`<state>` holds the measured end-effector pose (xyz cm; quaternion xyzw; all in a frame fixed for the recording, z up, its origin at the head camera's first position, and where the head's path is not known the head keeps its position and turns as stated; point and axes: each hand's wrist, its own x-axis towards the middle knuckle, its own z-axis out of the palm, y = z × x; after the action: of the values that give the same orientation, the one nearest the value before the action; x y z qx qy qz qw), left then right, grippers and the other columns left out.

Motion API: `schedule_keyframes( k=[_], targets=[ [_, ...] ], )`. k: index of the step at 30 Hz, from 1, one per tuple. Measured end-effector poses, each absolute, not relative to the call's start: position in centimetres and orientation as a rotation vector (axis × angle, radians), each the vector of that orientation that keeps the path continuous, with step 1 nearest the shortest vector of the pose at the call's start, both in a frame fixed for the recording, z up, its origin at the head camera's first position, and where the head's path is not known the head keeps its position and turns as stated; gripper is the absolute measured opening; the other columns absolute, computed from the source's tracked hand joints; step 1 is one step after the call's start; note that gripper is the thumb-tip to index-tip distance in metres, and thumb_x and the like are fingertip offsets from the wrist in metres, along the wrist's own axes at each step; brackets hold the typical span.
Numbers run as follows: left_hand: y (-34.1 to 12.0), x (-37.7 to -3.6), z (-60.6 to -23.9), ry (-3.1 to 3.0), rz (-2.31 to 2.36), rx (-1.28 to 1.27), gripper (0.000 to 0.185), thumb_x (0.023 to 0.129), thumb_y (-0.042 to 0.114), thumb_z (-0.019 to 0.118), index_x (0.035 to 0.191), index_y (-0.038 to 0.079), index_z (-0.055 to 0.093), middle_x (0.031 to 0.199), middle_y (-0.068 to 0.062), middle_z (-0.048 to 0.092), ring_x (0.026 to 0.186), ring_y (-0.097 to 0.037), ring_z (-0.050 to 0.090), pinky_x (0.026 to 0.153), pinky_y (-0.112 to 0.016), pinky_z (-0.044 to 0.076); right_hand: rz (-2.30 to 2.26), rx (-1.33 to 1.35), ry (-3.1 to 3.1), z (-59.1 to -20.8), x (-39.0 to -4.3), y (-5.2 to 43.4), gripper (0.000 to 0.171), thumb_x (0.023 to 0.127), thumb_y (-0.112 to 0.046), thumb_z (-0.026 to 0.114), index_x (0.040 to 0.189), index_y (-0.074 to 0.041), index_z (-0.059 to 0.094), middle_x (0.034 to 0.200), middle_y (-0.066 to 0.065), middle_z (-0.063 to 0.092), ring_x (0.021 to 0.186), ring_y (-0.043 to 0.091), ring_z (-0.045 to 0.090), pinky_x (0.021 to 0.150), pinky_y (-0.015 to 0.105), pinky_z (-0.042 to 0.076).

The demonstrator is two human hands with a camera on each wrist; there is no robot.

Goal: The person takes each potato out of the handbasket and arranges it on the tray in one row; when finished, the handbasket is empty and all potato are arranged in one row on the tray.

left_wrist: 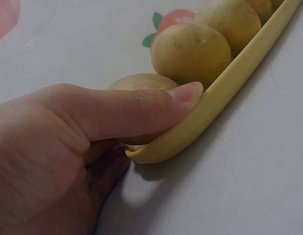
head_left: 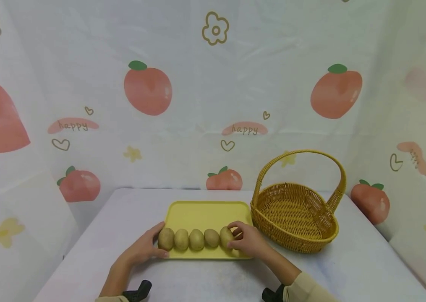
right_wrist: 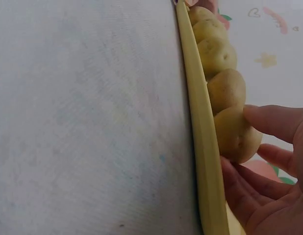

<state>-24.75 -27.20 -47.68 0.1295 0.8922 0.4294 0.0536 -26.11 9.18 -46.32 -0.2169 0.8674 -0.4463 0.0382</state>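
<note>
Several potatoes (head_left: 197, 240) stand side by side in a row along the near edge of a yellow tray (head_left: 209, 212). At the row's left end, my left hand (head_left: 147, 243) holds the outermost potato (head_left: 165, 239), thumb in front and fingers on its far side. The left wrist view shows that thumb (left_wrist: 141, 110) lying across the potato beside the tray's rim; the other fingers are mostly hidden. My right hand (head_left: 248, 240) grips the potato (right_wrist: 237, 134) at the right end between thumb and fingertips.
A wicker basket (head_left: 294, 214) with a tall arched handle stands right of the tray, close to my right hand. A pale cloth covers the table (head_left: 137, 209). Behind rises a white backdrop (head_left: 197, 84) printed with peaches, hearts and flowers.
</note>
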Motion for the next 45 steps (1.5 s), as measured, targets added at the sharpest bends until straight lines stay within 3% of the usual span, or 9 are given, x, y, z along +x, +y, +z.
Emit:
schedule_keyframes(
  k=[20, 24, 28, 35, 45],
  targets=[
    [-27.4, -24.1, -47.1, 2.751, 1.251, 0.352, 0.109, 0.065, 0.025, 0.089, 0.148, -0.009, 0.028, 0.151, -0.030, 0.030, 0.139, -0.048, 0.023, 0.113, -0.060, 0.016, -1.477, -0.581, 2.758, -44.9, -23.7, 13.4, 0.037, 0.083, -0.012, 0.075, 0.117, -0.004, 0.065, 0.103, 0.013, 0.067, 0.080, 0.020, 0.063, 0.061, 0.026, 0.052],
    [-27.7, -24.1, -47.0, 2.743, 1.262, 0.344, 0.109, 0.064, 0.024, 0.089, 0.148, -0.009, 0.028, 0.151, -0.030, 0.028, 0.139, -0.048, 0.022, 0.113, -0.059, 0.015, -1.329, -0.619, 2.857, -45.4, -24.3, 12.2, 0.043, 0.080, -0.013, 0.078, 0.120, -0.007, 0.065, 0.107, 0.010, 0.062, 0.078, 0.016, 0.058, 0.060, 0.025, 0.049],
    [-27.8, -24.2, -47.3, 2.735, 1.274, 0.350, 0.108, 0.064, 0.023, 0.089, 0.147, -0.009, 0.028, 0.151, -0.030, 0.028, 0.139, -0.048, 0.022, 0.113, -0.059, 0.014, -1.155, -0.635, 2.960, -45.4, -24.8, 11.1, 0.043, 0.077, -0.014, 0.081, 0.117, -0.010, 0.067, 0.101, 0.004, 0.058, 0.074, 0.014, 0.051, 0.059, 0.027, 0.044],
    [-27.7, -24.1, -47.5, 2.713, 1.300, 0.373, 0.107, 0.065, 0.022, 0.088, 0.147, -0.010, 0.028, 0.151, -0.030, 0.028, 0.140, -0.048, 0.022, 0.114, -0.059, 0.014, -1.198, -0.600, 2.908, -45.9, -25.2, 10.3, 0.040, 0.076, -0.012, 0.082, 0.112, -0.007, 0.065, 0.087, 0.002, 0.065, 0.080, 0.016, 0.062, 0.064, 0.030, 0.051],
    [-27.4, -24.3, -47.4, 2.707, 1.291, 0.362, 0.108, 0.065, 0.023, 0.088, 0.148, -0.009, 0.028, 0.152, -0.029, 0.028, 0.140, -0.047, 0.021, 0.114, -0.058, 0.015, -1.340, -0.643, 2.839, -46.9, -24.6, 8.8, 0.041, 0.076, -0.020, 0.083, 0.110, -0.008, 0.064, 0.086, 0.001, 0.068, 0.076, 0.013, 0.065, 0.062, 0.026, 0.052]
  ],
)
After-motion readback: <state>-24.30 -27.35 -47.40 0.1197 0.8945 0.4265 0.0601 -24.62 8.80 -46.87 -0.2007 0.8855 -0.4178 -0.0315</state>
